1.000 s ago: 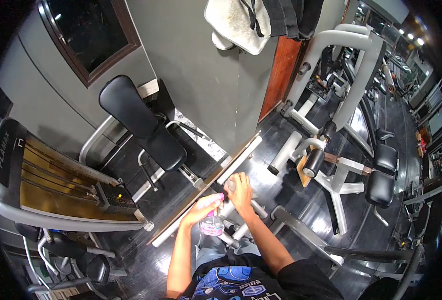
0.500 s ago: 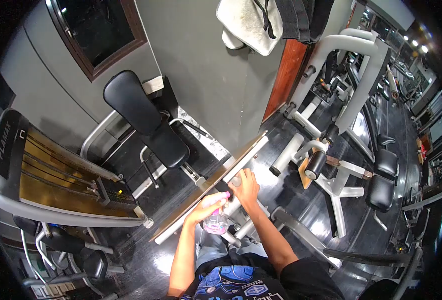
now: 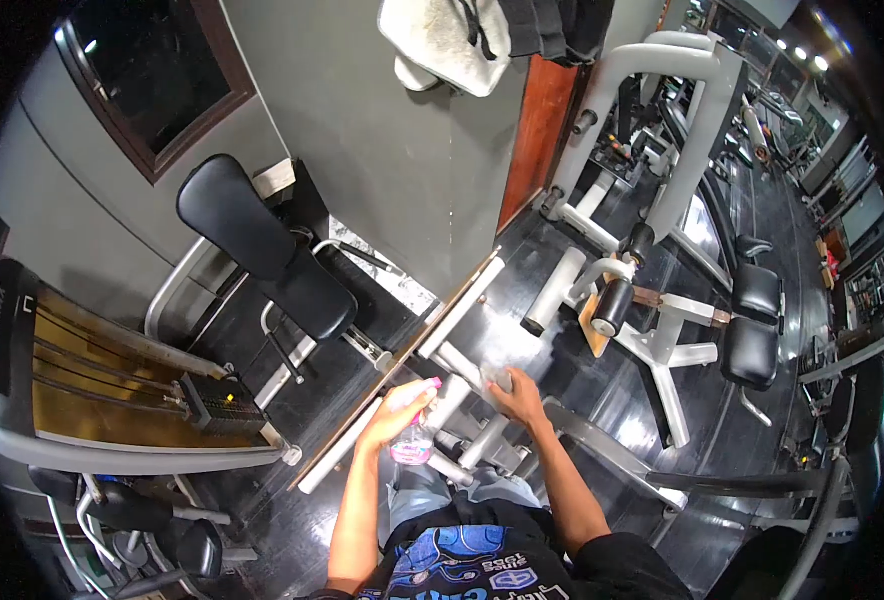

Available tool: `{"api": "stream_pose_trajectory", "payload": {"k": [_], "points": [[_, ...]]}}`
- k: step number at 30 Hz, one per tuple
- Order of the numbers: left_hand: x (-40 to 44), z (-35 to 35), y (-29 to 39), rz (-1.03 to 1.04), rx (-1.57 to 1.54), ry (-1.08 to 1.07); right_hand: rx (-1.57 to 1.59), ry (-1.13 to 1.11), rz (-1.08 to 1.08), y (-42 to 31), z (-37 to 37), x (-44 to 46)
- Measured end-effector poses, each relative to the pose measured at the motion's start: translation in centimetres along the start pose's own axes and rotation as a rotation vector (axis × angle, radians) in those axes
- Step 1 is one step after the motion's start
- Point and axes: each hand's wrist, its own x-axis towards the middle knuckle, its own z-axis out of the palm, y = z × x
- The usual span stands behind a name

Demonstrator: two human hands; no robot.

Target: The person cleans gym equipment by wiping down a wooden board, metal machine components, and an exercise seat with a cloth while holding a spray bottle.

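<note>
Clasped in the left hand [image 3: 396,415] is a pink-topped spray bottle [image 3: 412,447], near-left of the metal frame bar [image 3: 458,364]; by the right hand [image 3: 518,398], a blurred grey item [image 3: 500,380], possibly cloth, is gripped. Wiping is presumably in hand; steady contact would be required next.

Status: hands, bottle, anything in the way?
Left hand gripping pink-topped bottle. Right hand holding grey item, identity unclear. Pale machine bar visible between hands.

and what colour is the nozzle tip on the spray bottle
The nozzle tip is pink; the head view shows it best.
</note>
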Motion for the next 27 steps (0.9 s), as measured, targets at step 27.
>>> {"api": "stream_pose_trajectory", "payload": {"k": [27], "points": [[4.7, 4.3, -6.3, -0.032, -0.250, 0.342, 0.363, -0.353, 0.279, -0.2, 0.2, 5.3]]}}
